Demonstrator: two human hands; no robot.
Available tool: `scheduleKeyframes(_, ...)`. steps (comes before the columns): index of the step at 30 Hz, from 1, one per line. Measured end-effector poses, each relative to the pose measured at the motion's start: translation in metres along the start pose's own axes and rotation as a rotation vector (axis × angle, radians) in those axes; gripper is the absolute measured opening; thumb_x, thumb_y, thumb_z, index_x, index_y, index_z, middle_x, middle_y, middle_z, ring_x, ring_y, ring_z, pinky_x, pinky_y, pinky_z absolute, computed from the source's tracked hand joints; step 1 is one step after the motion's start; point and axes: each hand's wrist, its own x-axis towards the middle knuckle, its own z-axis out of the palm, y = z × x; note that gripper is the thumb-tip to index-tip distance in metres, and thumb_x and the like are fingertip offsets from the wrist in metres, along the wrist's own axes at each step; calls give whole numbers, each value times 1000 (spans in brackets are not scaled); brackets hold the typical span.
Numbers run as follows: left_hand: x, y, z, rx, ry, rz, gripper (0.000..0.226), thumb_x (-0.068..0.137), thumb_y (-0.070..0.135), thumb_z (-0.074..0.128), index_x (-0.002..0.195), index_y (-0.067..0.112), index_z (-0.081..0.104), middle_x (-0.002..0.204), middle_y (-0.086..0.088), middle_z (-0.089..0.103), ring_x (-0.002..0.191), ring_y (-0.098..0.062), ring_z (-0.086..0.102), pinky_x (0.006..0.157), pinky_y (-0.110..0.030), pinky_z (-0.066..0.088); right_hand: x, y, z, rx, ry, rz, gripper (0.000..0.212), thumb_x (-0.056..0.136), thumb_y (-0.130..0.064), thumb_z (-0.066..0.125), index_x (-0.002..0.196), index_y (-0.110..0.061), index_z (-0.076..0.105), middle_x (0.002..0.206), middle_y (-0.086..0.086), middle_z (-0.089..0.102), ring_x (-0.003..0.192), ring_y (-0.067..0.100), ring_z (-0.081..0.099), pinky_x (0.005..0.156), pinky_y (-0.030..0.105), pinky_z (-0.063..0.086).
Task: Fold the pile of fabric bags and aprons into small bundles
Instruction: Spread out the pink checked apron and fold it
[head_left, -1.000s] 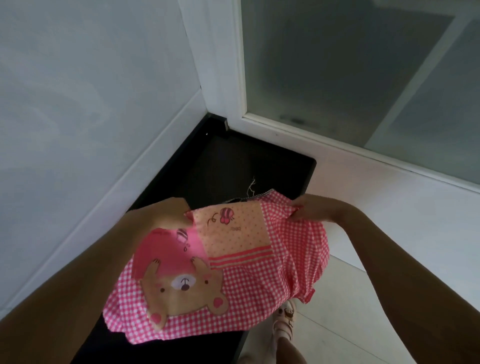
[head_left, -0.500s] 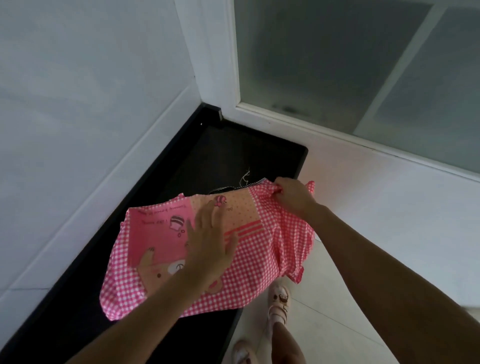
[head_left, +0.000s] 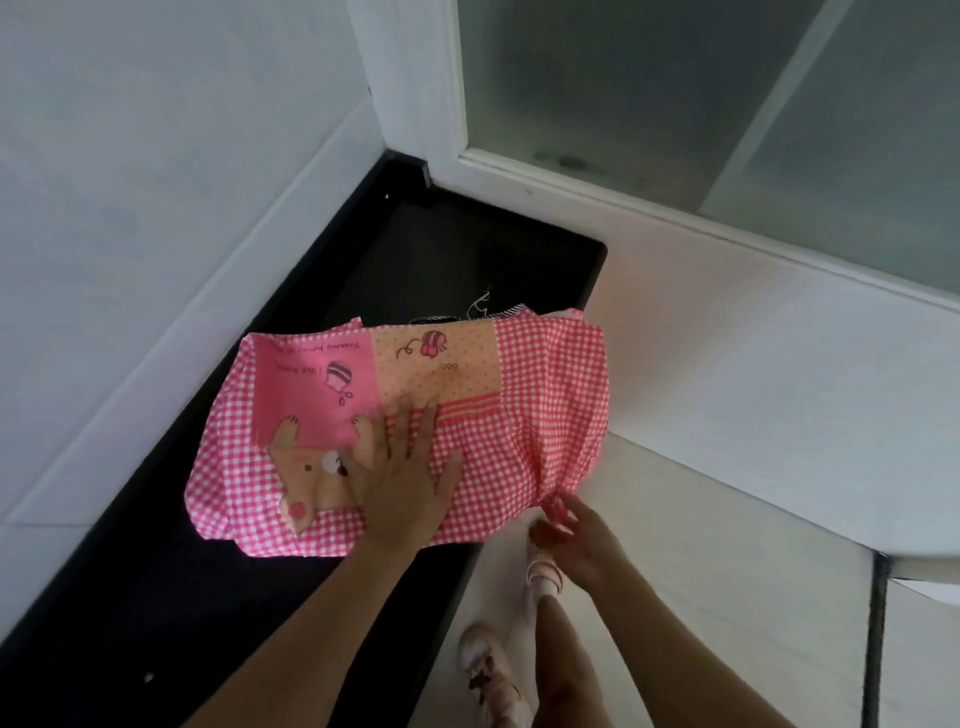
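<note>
Your left hand (head_left: 402, 483) lies flat, fingers spread, pressing the pink gingham piece (head_left: 545, 384) onto the black bench (head_left: 156, 597). Your right hand (head_left: 566, 525) pinches its gathered hem, which hangs over the bench's right edge. Tug too hard and the cloth could slip from under your palm, skewing the fold. No container shows; a striped cloth (head_left: 511, 310) peeks out beneath the piece's far edge.

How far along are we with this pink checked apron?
Done: the pink checked apron lies spread on the black surface; no bundle shows. In hand: left hand presses it flat, right hand at its hanging corner, grip blurred. Left: fold it, then the striped fabric behind.
</note>
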Motion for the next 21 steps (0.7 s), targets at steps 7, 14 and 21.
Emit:
scheduleKeyframes(7,-2,-7,3,-96,38,-101,72,86,69,2,151,37,2,161,3,-3,143,-20,-16,105,-71,-6,-14,8,48,657,-187,7,122,26,-20,99,134,-3,46,123,16,61,110,29,59,77,40,59)
scheduleKeyframes(14,-4,-31,-1,-195,35,-225,72,87,71,7,151,39,1,160,6,-8,144,-29,-19,103,-75,-8,-54,-117,54,473,-178,-427,60,73,-18,68,127,-8,45,122,11,58,107,28,57,82,43,52)
scheduleKeyframes(21,11,-27,-7,-266,-18,-321,80,84,77,9,151,36,-9,159,3,-19,139,-39,-26,103,-77,-3,-75,-215,89,-32,-197,-680,25,98,-5,45,120,-4,57,105,4,67,90,14,66,70,25,54)
